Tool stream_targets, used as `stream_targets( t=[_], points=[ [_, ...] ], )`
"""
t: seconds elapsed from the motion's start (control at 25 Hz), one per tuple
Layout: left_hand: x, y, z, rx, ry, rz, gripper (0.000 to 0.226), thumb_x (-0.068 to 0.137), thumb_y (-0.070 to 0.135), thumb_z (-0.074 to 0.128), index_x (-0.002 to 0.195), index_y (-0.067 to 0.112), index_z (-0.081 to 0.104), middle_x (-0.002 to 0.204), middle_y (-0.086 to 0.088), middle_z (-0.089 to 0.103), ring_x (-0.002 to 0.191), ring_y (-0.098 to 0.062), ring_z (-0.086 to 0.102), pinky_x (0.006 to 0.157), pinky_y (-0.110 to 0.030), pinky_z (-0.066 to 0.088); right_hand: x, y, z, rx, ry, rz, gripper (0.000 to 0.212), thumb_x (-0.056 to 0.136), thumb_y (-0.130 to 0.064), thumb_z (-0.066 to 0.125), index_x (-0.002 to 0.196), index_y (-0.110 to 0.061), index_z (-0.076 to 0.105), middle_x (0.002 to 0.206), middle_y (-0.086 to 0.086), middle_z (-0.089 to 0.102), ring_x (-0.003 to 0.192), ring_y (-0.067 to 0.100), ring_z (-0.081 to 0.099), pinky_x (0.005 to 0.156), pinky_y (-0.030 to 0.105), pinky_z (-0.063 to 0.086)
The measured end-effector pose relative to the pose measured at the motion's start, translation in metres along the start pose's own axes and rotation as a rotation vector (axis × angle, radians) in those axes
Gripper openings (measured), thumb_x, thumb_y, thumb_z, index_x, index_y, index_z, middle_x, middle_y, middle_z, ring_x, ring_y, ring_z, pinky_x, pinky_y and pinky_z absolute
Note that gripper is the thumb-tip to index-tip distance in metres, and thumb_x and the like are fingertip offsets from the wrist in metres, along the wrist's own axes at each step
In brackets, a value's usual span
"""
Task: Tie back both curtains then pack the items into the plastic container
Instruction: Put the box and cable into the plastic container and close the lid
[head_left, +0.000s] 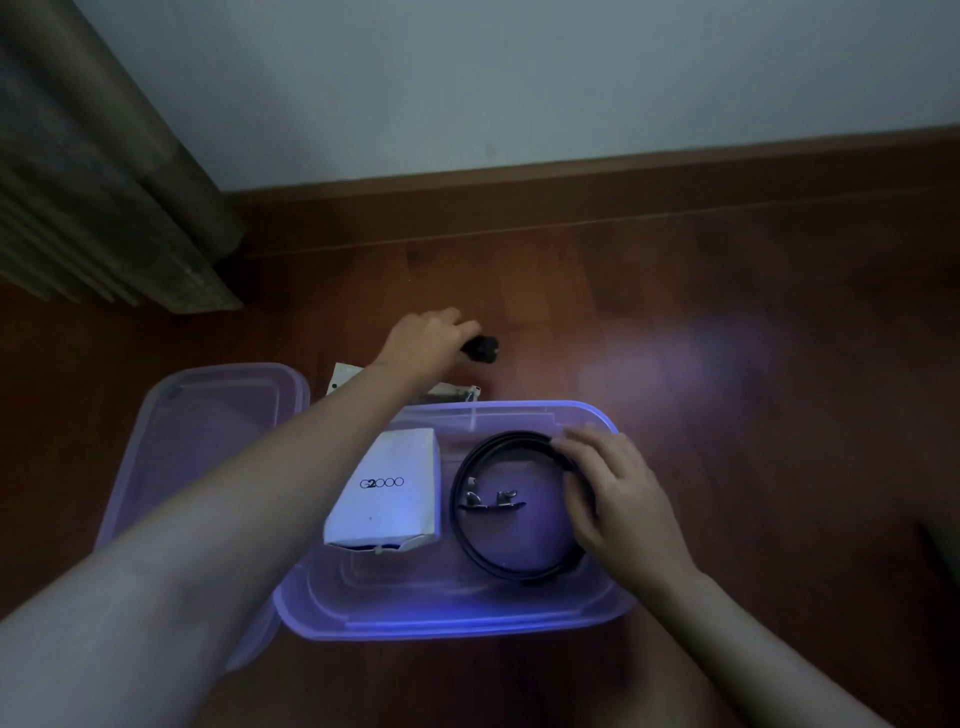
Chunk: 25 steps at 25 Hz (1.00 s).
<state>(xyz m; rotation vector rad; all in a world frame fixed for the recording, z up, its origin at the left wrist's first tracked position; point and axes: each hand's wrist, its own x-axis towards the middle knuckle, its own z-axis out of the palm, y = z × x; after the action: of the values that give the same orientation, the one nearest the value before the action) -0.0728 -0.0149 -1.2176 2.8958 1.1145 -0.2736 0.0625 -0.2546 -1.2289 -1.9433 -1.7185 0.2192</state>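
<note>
The container (452, 623) is set open on the floor (675, 312), with its lid (208, 395) laid just beside it on the left, so that both hands can be used for packing. Inside, a white box (389, 483) is laid flat on the left, its long axis running from near to far. A belt (511, 440) is coiled flat on the right, probably so that it fits beside the box.

The right hand (613, 499) is laid on the coil's right side, apparently to keep it from springing open; whether the belt is pinched cannot be told.

The left hand (426, 338) is stretched past the container, and its fingers are closed round a short black cylinder (480, 349) on the floor. The cylinder's long axis runs roughly left to right, with the free end pointed right. It is not yet packed. A packet (345, 376) is partly hidden under the forearm.
</note>
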Motion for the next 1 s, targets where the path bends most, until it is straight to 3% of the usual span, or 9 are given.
stream_targets(
  t=[0.12,0.24,0.4,0.52,0.64,0.72,0.84,0.92,1.0],
  points=[
    [-0.019,0.006,-0.014,-0.271,0.251,0.064,0.039,0.087,0.039,0.059,0.121,0.020,0.057,0.109,-0.004,0.062,0.102,-0.024,0.052,0.081,-0.035,0.038,0.003,-0.011,0.012,-0.082,-0.350,-0.055,0.050,0.084,-0.032,0.037,0.126,-0.013,0.055,0.127,0.006,0.058,0.116,0.025,0.056,0.091,0.028,0.047],
    [-0.044,0.022,-0.035,-0.948,0.008,0.095,0.026,0.085,0.029,0.067,0.105,0.014,0.066,0.091,-0.009,0.068,0.080,-0.014,0.059,0.073,-0.026,0.043,-0.001,-0.021,0.025,-0.156,-0.724,0.016,0.070,0.092,-0.051,0.034,0.146,-0.007,0.025,0.147,0.013,0.037,0.135,0.028,0.034,0.111,0.033,0.026],
    [-0.047,0.047,-0.026,-0.523,-0.137,0.442,0.033,0.088,0.036,0.058,0.111,0.015,0.067,0.087,-0.004,0.060,0.080,-0.017,0.055,0.070,-0.025,0.037,-0.012,-0.030,0.022,-0.252,-0.676,-0.032,0.085,0.075,-0.070,0.005,0.128,-0.018,0.047,0.126,0.006,0.056,0.119,0.025,0.046,0.106,0.034,0.026],
    [-0.049,0.066,-0.010,-0.269,-0.232,0.554,0.034,0.089,0.038,0.054,0.114,0.017,0.066,0.097,-0.009,0.064,0.089,-0.026,0.059,0.077,-0.036,0.046,-0.019,-0.039,0.013,-0.216,-0.753,-0.102,0.088,0.074,-0.077,0.009,0.127,-0.022,0.052,0.124,0.003,0.059,0.117,0.023,0.051,0.103,0.032,0.034],
    [-0.055,0.085,0.003,-0.032,-0.258,0.587,0.031,0.089,0.034,0.053,0.116,0.023,0.064,0.107,-0.006,0.063,0.101,-0.028,0.059,0.070,-0.036,0.043,-0.027,-0.043,-0.003,-0.123,-0.333,-0.178,0.038,0.086,-0.055,0.045,0.075,-0.025,0.066,0.074,-0.009,0.065,0.071,0.015,0.063,0.056,0.024,0.046],
    [-0.060,0.094,0.010,0.121,-0.221,0.598,0.029,0.090,0.032,0.052,0.112,0.019,0.065,0.109,-0.006,0.064,0.106,-0.028,0.056,0.074,-0.037,0.043,-0.033,-0.034,-0.009,-0.065,-0.019,-0.180,0.035,0.089,-0.039,0.051,0.060,-0.021,0.056,0.062,-0.005,0.057,0.060,0.018,0.054,0.052,0.029,0.041],
    [-0.064,0.092,0.024,0.175,-0.176,0.639,0.023,0.091,0.022,0.047,0.103,0.017,0.066,0.104,-0.003,0.068,0.103,-0.025,0.056,0.075,-0.035,0.041,-0.032,-0.009,-0.012,-0.135,0.102,-0.065,0.027,0.090,-0.035,0.046,0.095,-0.015,0.064,0.104,0.002,0.067,0.095,0.022,0.058,0.089,0.036,0.041],
    [-0.065,0.081,0.032,0.190,-0.051,0.678,0.019,0.084,0.021,0.053,0.096,0.023,0.067,0.093,0.003,0.070,0.091,-0.019,0.062,0.066,-0.030,0.041,-0.030,0.003,-0.006,-0.237,-0.029,0.054,0.055,0.086,-0.046,0.044,0.129,-0.013,0.049,0.140,0.006,0.050,0.129,0.018,0.039,0.108,0.040,0.022],
    [-0.066,0.072,0.040,0.240,-0.007,0.712,0.022,0.080,0.023,0.057,0.100,0.027,0.066,0.096,0.007,0.070,0.090,-0.015,0.063,0.065,-0.029,0.040,-0.032,0.007,0.003,-0.302,-0.159,0.088,0.078,0.082,-0.058,0.041,0.142,-0.008,0.033,0.152,0.007,0.029,0.140,0.015,0.019,0.111,0.038,0.009]
  ],
)
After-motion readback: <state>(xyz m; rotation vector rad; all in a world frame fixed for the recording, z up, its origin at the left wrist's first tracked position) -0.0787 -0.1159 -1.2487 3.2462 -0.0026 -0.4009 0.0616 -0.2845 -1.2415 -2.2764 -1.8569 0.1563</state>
